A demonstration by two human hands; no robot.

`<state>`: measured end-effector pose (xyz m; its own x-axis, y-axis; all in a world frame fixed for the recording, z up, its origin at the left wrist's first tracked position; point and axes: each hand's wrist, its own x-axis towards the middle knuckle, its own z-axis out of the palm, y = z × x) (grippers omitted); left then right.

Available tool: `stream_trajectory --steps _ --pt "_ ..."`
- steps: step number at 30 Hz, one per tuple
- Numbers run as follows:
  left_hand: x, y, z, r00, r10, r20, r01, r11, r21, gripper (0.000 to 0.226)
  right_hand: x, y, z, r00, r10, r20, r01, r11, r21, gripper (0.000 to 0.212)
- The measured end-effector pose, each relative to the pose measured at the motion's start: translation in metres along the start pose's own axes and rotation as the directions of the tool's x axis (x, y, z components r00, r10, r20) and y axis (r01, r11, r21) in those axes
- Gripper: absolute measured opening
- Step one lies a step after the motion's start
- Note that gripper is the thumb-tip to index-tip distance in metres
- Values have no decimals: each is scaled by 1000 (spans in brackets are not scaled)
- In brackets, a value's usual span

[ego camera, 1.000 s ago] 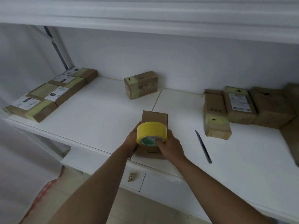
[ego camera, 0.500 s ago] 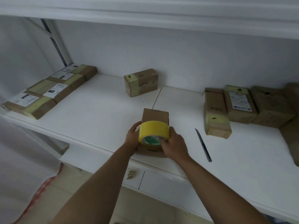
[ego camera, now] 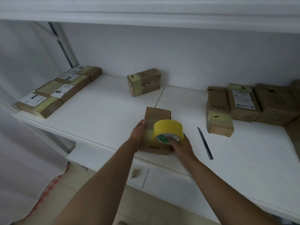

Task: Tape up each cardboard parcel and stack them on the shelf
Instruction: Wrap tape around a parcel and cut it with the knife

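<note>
The right hand (ego camera: 181,146) grips the tape roll (ego camera: 168,131): fingers reach into the green-lined core, the rest of the hand wraps its lower right edge. The yellow roll stands on edge on top of the parcel (ego camera: 157,115), towards its right side. The left hand (ego camera: 138,133) holds the parcel's left side, thumb up over the top edge, fingers curled down the side and hidden. A pale strip of tape lies across the parcel's top between the left thumb and the roll. The parcel sits at the front edge of the white shelf (ego camera: 103,111), in the middle, with a dark slot on its near face.

The core's green print is too blurred to read. A knife (ego camera: 204,142) lies on the shelf just right of the right hand, apart from it.

Behind the parcel, near the wall, stands one box (ego camera: 143,82) with a taped end and an unreadable dark stamp on its side. At the far left, four flat boxes (ego camera: 58,90) lie in a row touching each other, each with a white label and a tape band; the print is illegible. At the right is a group (ego camera: 243,103) of at least four boxes: the nearest one bears a dark stamp, the next a white label, both unreadable; how many continue past the frame edge cannot be told.
</note>
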<state>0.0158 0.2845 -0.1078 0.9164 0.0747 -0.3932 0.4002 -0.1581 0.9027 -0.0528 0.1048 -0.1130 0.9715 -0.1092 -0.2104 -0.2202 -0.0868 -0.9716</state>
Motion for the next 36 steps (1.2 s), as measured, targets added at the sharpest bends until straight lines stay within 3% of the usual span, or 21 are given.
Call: stream_trajectory --steps 3,9,15,18,21,25,29,33,36 --pt "-3 -1 4 994 80 -71 -74 994 86 48 1 1 0 1000 0 9 0 999 -47 36" --pt "3 -7 3 991 106 -87 -94 987 130 50 5 -7 -17 997 -43 -57 19 930 -367 48" --pt "3 -8 3 990 105 -92 -83 973 217 62 1 -4 -20 989 -78 -126 34 948 -317 47" --pt "2 -5 2 976 180 -126 -102 879 465 62 0 3 -13 997 -34 -64 21 982 -188 51" --pt "-3 -2 4 950 267 -163 -88 728 679 51 -2 9 -5 999 -19 -35 11 978 -208 55" --pt "-4 1 8 923 367 -118 -133 588 798 41 -3 5 1 996 -65 -54 51 972 -230 47" --pt "-1 -2 18 958 279 -65 -152 687 710 53 -2 7 1 998 -56 -34 48 978 -202 37" --pt "2 -7 17 969 241 -50 -130 674 728 71 2 0 0 995 -95 -22 85 953 -290 46" --pt "2 -7 17 963 257 -81 -113 659 744 66 7 -6 -11 993 -118 -18 101 909 -404 47"
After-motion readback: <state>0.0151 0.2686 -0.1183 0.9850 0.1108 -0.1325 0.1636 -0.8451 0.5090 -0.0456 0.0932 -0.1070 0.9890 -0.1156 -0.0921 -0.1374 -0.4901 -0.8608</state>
